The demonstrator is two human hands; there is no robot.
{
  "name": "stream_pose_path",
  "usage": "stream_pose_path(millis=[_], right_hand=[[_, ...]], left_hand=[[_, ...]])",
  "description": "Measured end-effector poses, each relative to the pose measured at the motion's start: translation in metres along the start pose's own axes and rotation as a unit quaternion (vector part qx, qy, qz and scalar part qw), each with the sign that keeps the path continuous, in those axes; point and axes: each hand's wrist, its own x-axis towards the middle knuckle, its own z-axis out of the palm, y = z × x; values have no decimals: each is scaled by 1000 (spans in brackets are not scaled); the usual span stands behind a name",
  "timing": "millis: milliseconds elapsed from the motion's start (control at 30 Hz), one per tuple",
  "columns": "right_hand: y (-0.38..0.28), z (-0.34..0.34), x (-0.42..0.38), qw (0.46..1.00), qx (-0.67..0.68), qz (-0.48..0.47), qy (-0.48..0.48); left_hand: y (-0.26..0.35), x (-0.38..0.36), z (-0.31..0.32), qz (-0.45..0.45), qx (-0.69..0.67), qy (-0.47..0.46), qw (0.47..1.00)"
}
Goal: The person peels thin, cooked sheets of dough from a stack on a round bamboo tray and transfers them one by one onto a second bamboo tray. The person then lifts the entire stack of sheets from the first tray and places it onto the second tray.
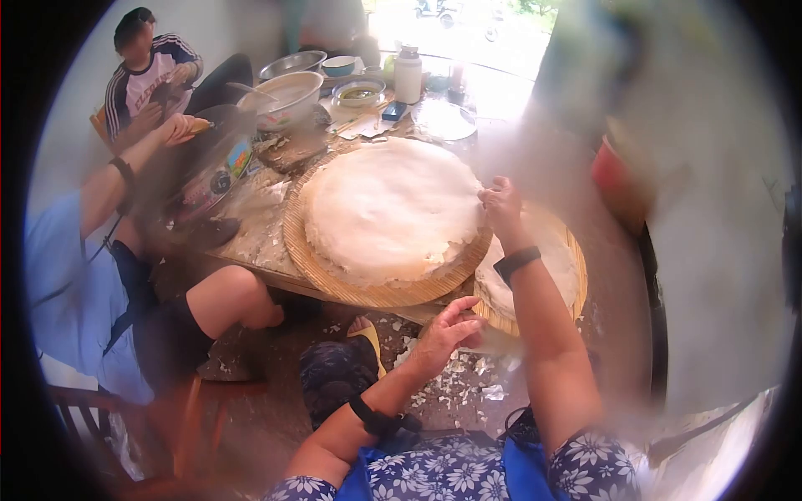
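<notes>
A large round pale sheet, like thin dough [393, 204], lies on a round woven tray [322, 280] on the low table. At the sheet's right edge is my right hand [504, 204], its fingers pinched together on the rim. My left hand [449, 336] hovers in front of the tray, fingers bent but apart, holding nothing. Partly under my right forearm, a second woven tray [579, 271] carries another pale round sheet [547, 250]; the larger tray overlaps its left side.
Behind the trays stand a large basin [288, 100], a small bowl [359, 93], a white bottle [408, 75] and a dark blue box [394, 110]. A co-worker in blue [92, 284] sits at left, another person [150, 75] behind. Pale scraps [455, 388] litter the floor.
</notes>
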Motion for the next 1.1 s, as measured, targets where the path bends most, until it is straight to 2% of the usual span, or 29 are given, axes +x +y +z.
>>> stream_pose_path(millis=[67,267,433,467,567,600,733,833,867,967,1100], right_hand=[[-10,-11,-14,997,71,37,-20],[15,-59,-38,988,132,75,39],[92,-132,-69,975,141,138,105],[115,-145,-72,959,150,197,137],[160,-176,-102,927,150,265,218],[181,-185,-110,907,197,276,249],[234,-215,-127,869,194,349,291],[208,-218,-138,861,186,394,264],[211,-221,-142,863,223,387,235],[219,-223,-140,858,234,394,232],[227,-226,-135,867,186,399,232]], left_hand=[[2,0,2,-6,10,5,1000],[-2,4,3,-7,32,16,999],[-11,12,6,-21,21,11,999],[-14,14,6,-19,22,7,1000],[-22,19,7,-24,26,3,999],[-22,20,10,-21,39,11,999],[-28,27,13,-36,30,9,999],[-33,32,19,-50,72,-4,996],[-34,34,22,-57,79,-10,995],[-44,41,24,-84,105,-15,991],[-53,48,26,-91,117,-18,989]])
